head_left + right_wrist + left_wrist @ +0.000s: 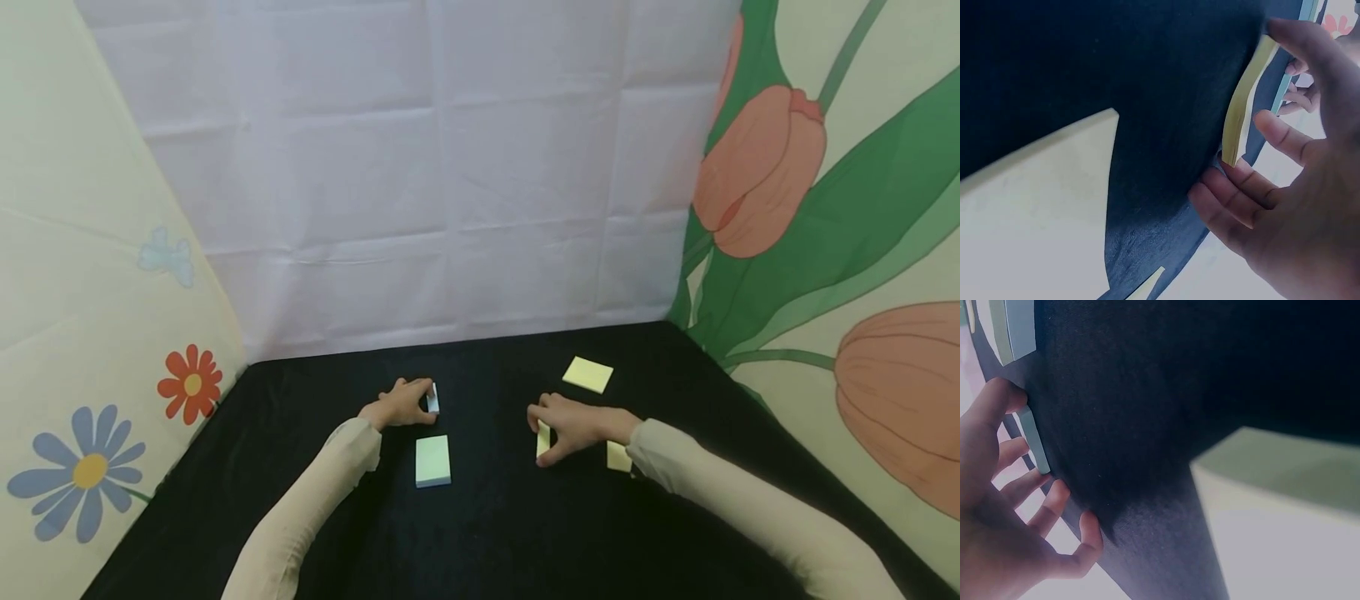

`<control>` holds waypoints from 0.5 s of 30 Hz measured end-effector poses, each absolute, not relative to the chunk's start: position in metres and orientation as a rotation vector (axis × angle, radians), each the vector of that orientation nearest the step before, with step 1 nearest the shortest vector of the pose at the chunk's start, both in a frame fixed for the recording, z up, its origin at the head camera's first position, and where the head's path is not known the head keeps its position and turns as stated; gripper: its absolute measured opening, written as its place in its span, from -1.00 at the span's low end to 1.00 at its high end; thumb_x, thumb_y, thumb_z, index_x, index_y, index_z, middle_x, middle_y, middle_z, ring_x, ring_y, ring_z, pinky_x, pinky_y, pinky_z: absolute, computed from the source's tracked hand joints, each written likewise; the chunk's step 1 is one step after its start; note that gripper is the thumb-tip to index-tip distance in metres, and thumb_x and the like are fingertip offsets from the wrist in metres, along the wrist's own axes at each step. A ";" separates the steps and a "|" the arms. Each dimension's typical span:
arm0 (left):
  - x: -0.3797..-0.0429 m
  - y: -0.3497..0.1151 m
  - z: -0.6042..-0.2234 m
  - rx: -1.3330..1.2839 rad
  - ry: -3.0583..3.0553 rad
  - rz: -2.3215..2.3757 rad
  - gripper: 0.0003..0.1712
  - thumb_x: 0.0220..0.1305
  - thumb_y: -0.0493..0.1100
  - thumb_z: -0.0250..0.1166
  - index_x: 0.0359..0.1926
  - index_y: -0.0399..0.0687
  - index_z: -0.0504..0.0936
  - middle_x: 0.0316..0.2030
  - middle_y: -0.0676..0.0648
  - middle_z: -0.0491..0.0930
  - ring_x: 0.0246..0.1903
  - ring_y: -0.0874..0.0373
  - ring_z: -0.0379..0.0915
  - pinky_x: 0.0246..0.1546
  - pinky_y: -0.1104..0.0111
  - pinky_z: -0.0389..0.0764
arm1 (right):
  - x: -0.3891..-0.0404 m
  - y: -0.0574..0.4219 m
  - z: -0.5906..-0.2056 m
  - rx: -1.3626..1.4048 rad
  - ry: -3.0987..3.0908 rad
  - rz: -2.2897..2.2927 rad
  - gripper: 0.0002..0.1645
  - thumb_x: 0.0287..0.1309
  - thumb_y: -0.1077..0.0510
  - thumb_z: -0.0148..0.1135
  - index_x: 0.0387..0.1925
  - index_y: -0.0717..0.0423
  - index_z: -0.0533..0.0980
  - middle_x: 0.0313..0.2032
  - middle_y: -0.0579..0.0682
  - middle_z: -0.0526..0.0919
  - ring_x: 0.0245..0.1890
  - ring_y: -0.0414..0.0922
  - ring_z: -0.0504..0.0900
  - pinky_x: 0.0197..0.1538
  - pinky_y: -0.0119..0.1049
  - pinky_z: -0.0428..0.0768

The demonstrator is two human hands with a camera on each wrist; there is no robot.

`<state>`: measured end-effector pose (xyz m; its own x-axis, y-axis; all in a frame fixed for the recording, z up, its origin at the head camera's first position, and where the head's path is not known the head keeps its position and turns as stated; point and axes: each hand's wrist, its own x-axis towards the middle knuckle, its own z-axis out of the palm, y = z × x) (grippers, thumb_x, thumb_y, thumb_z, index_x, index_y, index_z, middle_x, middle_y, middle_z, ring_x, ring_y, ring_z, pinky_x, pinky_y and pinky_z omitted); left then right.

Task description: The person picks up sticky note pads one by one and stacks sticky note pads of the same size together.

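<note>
My left hand (402,402) grips a small light blue sticky note pad (432,400) between thumb and fingers at the far left of the table. In the left wrist view this thin pad (1035,440) spans from thumb to fingertips. My right hand (573,425) holds a yellow sticky note pad (543,442) by its two ends, and in the right wrist view the pad (1244,103) looks slightly bent. A pale green pad stack with a bluish lower layer (432,460) lies in front of the left hand.
A larger yellow pad (588,374) lies beyond the right hand. Another yellow pad (618,457) is partly hidden under the right wrist. Black cloth (480,533) covers the table. A white sheet (450,167) hangs behind, with flower-printed cloths at both sides.
</note>
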<state>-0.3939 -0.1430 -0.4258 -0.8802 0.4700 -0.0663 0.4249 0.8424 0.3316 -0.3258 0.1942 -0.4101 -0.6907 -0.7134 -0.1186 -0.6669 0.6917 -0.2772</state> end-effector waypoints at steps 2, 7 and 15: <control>-0.393 -0.143 -0.426 0.706 2.876 0.476 -0.71 0.27 -0.06 0.36 -0.12 0.03 0.44 -0.01 -0.06 0.52 -0.15 -0.03 0.19 -0.03 -0.30 0.23 | -0.326 0.194 -0.410 -1.116 2.691 -0.312 -0.47 0.08 -0.24 0.43 -0.17 -0.06 0.37 -0.24 -0.09 0.30 -0.29 -0.11 0.25 -0.26 -0.21 0.31; -0.390 -0.142 -0.424 0.721 2.871 0.517 -0.71 0.26 -0.07 0.38 -0.13 0.01 0.45 -0.05 -0.05 0.52 -0.16 -0.03 0.20 -0.04 -0.31 0.23 | -0.324 0.193 -0.409 -1.137 2.701 -0.313 -0.47 0.10 -0.22 0.41 -0.15 -0.02 0.38 -0.25 -0.09 0.31 -0.30 -0.11 0.26 -0.27 -0.21 0.32; -0.391 -0.142 -0.423 0.722 2.875 0.509 -0.71 0.27 -0.05 0.37 -0.12 0.01 0.45 -0.05 -0.04 0.51 -0.15 -0.02 0.19 -0.03 -0.29 0.23 | -0.321 0.189 -0.407 -1.150 2.704 -0.313 -0.47 0.08 -0.24 0.42 -0.13 -0.06 0.39 -0.23 -0.11 0.30 -0.28 -0.13 0.28 -0.25 -0.22 0.34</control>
<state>-0.3910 -0.1423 -0.4231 -0.8763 0.4795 -0.0471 0.4341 0.8282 0.3545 -0.3212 0.1888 -0.4071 -0.6824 -0.7257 -0.0879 -0.6865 0.6775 -0.2640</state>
